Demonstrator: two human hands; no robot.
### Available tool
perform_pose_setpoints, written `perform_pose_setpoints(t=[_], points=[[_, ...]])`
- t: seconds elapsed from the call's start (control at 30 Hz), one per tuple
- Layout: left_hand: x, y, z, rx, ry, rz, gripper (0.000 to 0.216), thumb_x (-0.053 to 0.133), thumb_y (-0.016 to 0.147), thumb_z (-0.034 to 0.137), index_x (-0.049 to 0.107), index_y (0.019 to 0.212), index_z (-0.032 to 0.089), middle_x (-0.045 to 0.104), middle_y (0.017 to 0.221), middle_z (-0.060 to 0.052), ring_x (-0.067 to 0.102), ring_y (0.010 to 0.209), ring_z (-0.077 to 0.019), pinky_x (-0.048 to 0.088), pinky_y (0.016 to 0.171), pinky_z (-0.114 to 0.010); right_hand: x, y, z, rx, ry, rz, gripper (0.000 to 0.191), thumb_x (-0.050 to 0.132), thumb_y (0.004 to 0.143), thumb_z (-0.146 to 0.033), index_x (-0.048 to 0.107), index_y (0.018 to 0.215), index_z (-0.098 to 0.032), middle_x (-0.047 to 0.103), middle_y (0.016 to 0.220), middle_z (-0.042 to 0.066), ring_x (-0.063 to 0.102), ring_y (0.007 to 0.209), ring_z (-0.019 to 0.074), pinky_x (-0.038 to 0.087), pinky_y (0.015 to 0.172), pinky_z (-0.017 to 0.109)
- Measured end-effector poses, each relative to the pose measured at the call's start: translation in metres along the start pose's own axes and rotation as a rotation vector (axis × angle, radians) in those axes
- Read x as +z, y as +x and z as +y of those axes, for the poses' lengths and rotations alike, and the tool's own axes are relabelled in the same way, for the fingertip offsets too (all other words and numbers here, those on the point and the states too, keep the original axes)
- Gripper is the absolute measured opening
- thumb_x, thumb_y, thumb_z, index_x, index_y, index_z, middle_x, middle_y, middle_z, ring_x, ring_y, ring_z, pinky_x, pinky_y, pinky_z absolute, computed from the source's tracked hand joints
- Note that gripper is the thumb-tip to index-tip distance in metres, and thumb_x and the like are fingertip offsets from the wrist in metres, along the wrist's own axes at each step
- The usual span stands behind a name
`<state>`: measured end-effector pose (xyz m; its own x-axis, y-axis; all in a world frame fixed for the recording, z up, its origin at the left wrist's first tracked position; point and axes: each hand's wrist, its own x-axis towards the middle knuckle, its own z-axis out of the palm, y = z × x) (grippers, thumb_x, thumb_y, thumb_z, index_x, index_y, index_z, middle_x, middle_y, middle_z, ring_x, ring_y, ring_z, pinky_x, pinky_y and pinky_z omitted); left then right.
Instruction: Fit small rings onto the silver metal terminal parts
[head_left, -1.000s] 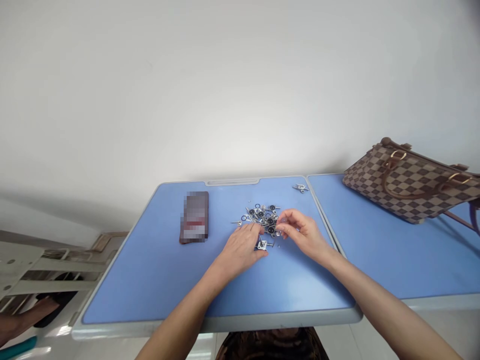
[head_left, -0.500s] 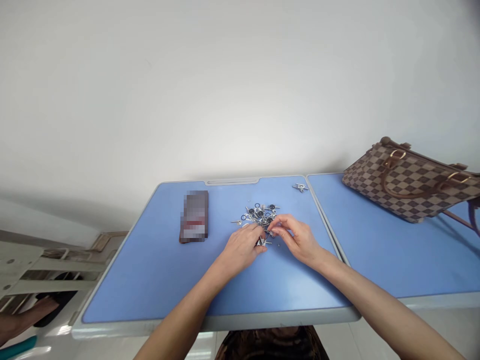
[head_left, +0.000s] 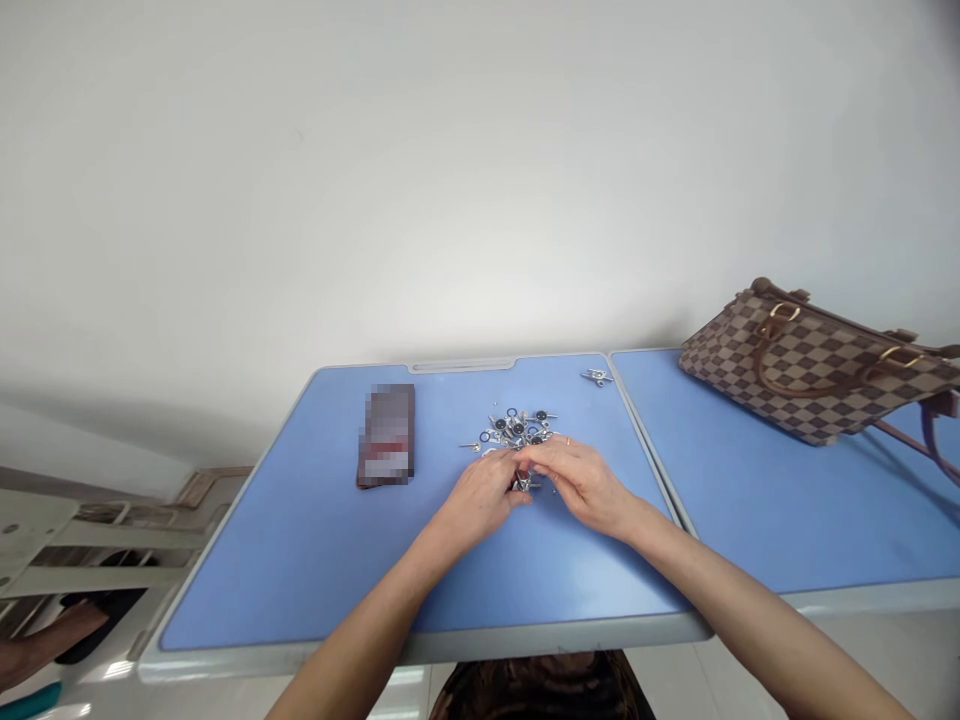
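Observation:
My left hand [head_left: 487, 492] rests low over the blue table, its fingers closed on a small shiny metal part [head_left: 524, 482] with a thin rod sticking out to the right. Bent over that same part, my right hand [head_left: 576, 478] has thumb and fingers pinched together, its fingertips meeting those of the left. Whatever the right fingers grip is too small and covered to make out. Just beyond both hands spreads a loose pile of metal parts [head_left: 517, 428], with black round pieces, dark rings and thin pins. Part of the pile is hidden behind the fingers.
A phone [head_left: 388, 435], its screen blurred, lies left of the pile. Several silver parts [head_left: 597, 377] sit near the far right corner of the blue table [head_left: 300, 560]. On the adjoining table stands a checkered handbag [head_left: 817, 370]. Another person's limb [head_left: 56, 640] shows at lower left.
My right hand has moved left from the pile to the part in my left hand, and its fingertips now meet the left ones. The left hand has stayed in place.

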<state>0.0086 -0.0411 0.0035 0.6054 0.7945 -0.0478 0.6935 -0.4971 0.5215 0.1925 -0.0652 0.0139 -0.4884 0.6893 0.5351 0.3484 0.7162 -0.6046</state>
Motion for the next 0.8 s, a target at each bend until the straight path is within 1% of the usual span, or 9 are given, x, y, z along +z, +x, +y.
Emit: perform_pose_setpoints(t=[0.1, 0.17, 0.3, 0.4, 0.47, 0.53, 0.6, 0.7, 0.8], points=[[-0.001, 0.000, 0.001, 0.003, -0.003, -0.002, 0.008, 0.063, 0.080, 0.020, 0.056, 0.085, 0.018, 0.061, 0.084, -0.002, 0.059, 0.080, -0.0210, 0.045, 0.071, -0.031, 0.002, 0.001, 0.000, 0.028, 0.023, -0.022, 0.031, 0.031, 0.098, -0.015, 0.052, 0.120, -0.023, 0.066, 0.095, 0.006, 0.060, 0.086, 0.0172, 0.050, 0.079, 0.034], [-0.001, 0.000, 0.001, 0.009, -0.005, -0.003, 0.008, 0.061, 0.081, 0.019, 0.057, 0.088, 0.018, 0.062, 0.086, -0.003, 0.059, 0.082, -0.0210, 0.045, 0.072, -0.031, 0.005, 0.000, 0.000, 0.066, 0.025, -0.013, 0.026, 0.034, 0.098, -0.018, 0.053, 0.115, -0.022, 0.064, 0.095, 0.007, 0.058, 0.088, 0.0178, 0.050, 0.080, 0.035], [0.000, -0.001, 0.001, 0.043, -0.015, 0.008, 0.013, 0.060, 0.082, 0.018, 0.056, 0.094, 0.019, 0.062, 0.092, -0.003, 0.059, 0.085, -0.0208, 0.045, 0.073, -0.031, 0.010, 0.000, 0.002, 0.104, -0.012, 0.078, 0.018, 0.044, 0.096, -0.020, 0.057, 0.108, -0.023, 0.060, 0.098, 0.007, 0.057, 0.091, 0.0189, 0.051, 0.080, 0.035], [0.001, -0.001, 0.000, 0.049, -0.014, 0.010, 0.011, 0.061, 0.081, 0.017, 0.055, 0.091, 0.018, 0.062, 0.090, -0.003, 0.059, 0.082, -0.0204, 0.045, 0.072, -0.031, 0.011, 0.000, 0.002, 0.142, -0.038, 0.114, 0.028, 0.040, 0.097, -0.017, 0.054, 0.120, -0.024, 0.060, 0.097, 0.006, 0.058, 0.090, 0.0185, 0.050, 0.081, 0.036], [0.001, -0.001, -0.001, 0.056, -0.016, 0.005, 0.010, 0.061, 0.081, 0.017, 0.055, 0.089, 0.019, 0.062, 0.089, -0.002, 0.059, 0.082, -0.0201, 0.045, 0.072, -0.031, 0.010, -0.001, 0.002, 0.191, -0.001, 0.105, 0.036, 0.039, 0.097, -0.016, 0.043, 0.132, -0.024, 0.062, 0.095, 0.005, 0.060, 0.086, 0.0180, 0.051, 0.082, 0.037], [0.001, -0.001, -0.001, 0.060, -0.013, 0.003, 0.009, 0.061, 0.081, 0.017, 0.055, 0.087, 0.019, 0.062, 0.091, -0.002, 0.059, 0.083, -0.0199, 0.045, 0.073, -0.031, 0.009, -0.001, 0.001, 0.242, 0.053, 0.094, 0.041, 0.039, 0.096, -0.016, 0.035, 0.136, -0.023, 0.064, 0.096, 0.006, 0.061, 0.084, 0.0178, 0.052, 0.081, 0.036], [0.001, -0.001, -0.001, 0.058, -0.015, 0.006, 0.009, 0.061, 0.081, 0.017, 0.055, 0.087, 0.019, 0.062, 0.091, -0.002, 0.059, 0.083, -0.0200, 0.045, 0.074, -0.032, 0.010, -0.001, 0.001, 0.245, 0.044, 0.086, 0.036, 0.039, 0.096, -0.016, 0.038, 0.132, -0.022, 0.065, 0.101, 0.008, 0.062, 0.088, 0.0187, 0.052, 0.082, 0.037], [0.001, -0.001, 0.000, 0.056, -0.030, 0.012, 0.008, 0.060, 0.082, 0.017, 0.055, 0.088, 0.019, 0.062, 0.090, -0.003, 0.059, 0.083, -0.0200, 0.046, 0.074, -0.032, 0.011, -0.001, 0.000, 0.188, -0.088, 0.090, 0.029, 0.039, 0.096, -0.017, 0.047, 0.123, -0.022, 0.062, 0.109, 0.010, 0.060, 0.095, 0.0212, 0.050, 0.085, 0.041], [0.002, -0.001, 0.000, 0.065, -0.047, 0.024, 0.008, 0.060, 0.082, 0.017, 0.056, 0.088, 0.019, 0.063, 0.092, -0.003, 0.059, 0.086, -0.0204, 0.046, 0.075, -0.032, 0.013, 0.000, 0.000, 0.177, -0.153, 0.091, 0.027, 0.045, 0.094, -0.022, 0.051, 0.121, -0.023, 0.059, 0.109, 0.011, 0.059, 0.093, 0.0215, 0.052, 0.080, 0.039]])
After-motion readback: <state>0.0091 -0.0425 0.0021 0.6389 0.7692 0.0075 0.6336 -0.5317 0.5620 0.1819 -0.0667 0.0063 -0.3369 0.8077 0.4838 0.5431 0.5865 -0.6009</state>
